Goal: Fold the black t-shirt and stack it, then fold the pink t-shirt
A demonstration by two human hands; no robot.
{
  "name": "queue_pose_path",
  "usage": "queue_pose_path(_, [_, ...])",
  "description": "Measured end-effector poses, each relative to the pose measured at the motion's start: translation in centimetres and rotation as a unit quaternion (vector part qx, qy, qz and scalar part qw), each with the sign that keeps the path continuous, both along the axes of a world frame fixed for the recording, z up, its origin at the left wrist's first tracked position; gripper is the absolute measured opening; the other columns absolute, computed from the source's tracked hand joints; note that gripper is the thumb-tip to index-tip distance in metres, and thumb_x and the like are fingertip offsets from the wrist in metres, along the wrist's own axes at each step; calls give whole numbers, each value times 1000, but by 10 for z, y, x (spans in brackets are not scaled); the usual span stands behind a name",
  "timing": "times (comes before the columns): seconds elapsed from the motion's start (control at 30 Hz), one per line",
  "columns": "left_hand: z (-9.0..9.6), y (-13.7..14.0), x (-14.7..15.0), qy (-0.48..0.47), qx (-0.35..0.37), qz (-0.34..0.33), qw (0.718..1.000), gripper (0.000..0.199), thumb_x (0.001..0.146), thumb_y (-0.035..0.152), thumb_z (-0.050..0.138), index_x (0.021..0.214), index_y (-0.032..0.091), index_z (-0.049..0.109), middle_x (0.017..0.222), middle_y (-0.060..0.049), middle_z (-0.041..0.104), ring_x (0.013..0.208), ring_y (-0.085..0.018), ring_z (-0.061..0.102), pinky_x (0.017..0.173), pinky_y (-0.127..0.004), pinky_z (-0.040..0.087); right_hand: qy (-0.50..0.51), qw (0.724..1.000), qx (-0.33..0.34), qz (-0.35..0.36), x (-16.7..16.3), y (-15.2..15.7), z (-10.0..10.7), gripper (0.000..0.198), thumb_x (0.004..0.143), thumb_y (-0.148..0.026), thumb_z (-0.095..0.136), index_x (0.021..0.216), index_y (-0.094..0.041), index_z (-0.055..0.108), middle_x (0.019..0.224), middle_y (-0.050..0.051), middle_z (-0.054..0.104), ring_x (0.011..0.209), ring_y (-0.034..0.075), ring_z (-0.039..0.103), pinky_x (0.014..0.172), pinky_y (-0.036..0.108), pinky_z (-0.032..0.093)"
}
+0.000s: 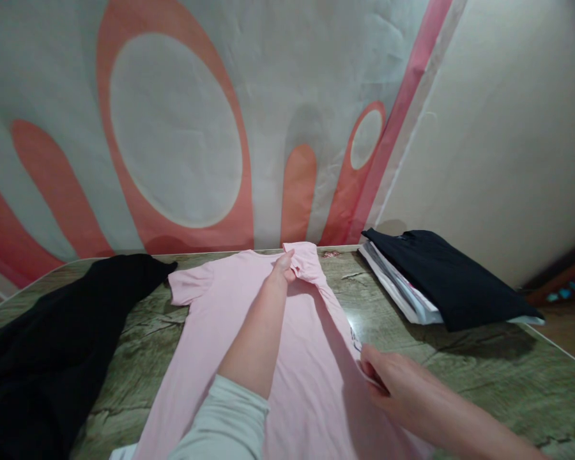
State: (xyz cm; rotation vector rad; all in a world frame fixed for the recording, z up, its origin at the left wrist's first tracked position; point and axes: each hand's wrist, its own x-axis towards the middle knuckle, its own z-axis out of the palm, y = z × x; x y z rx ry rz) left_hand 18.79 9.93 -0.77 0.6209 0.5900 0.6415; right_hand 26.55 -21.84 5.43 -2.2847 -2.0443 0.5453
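Note:
A pink T-shirt (pixel 234 306) lies spread out on the wood-patterned table, its collar end toward the wall. My left hand (pixel 284 266) reaches across the shirt and pinches its right shoulder near the sleeve, which is lifted and partly folded over. Lower down, my right hand (pixel 386 380) grips the shirt's right side edge and holds it raised off the table. A bit of dark print shows at that lifted edge, just above my right fingers. The shirt's left sleeve lies flat.
To the right sits a stack of folded clothes with a black garment (pixel 441 268) on top. A loose black garment (pixel 76 326) covers the table's left part. The wood-patterned table (pixel 489 377) meets a wall covering (pixel 177 128) with orange and pink shapes.

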Motion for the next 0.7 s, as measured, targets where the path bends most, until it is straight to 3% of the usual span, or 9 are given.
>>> queue_pose_path(0.17, [7,3,-12,49,-13,24,998,37,93,26,35,118,5,53,96,-14,69,88,-22,66,84,-37,50,20,1000,-8,8,-17,3,-4,12,79,-23,46,71,-19,55,66,2,62,52,11,43,49,25,16])
queue_pose_path(0.4, [3,2,-19,117,-13,41,992,34,93,23,35,115,7,54,86,-12,71,80,-22,68,78,-40,53,42,999,-20,26,-22,3,-18,21,80,-29,48,71,-18,63,68,5,66,54,12,51,49,24,19])
queue_pose_path(0.7, [1,0,-15,148,33,72,986,24,88,14,44,104,6,60,81,-12,71,76,-20,68,76,-34,54,2,998,-33,47,-25,1,-15,23,78,-31,50,68,-19,66,68,6,68,58,15,57,50,26,19])
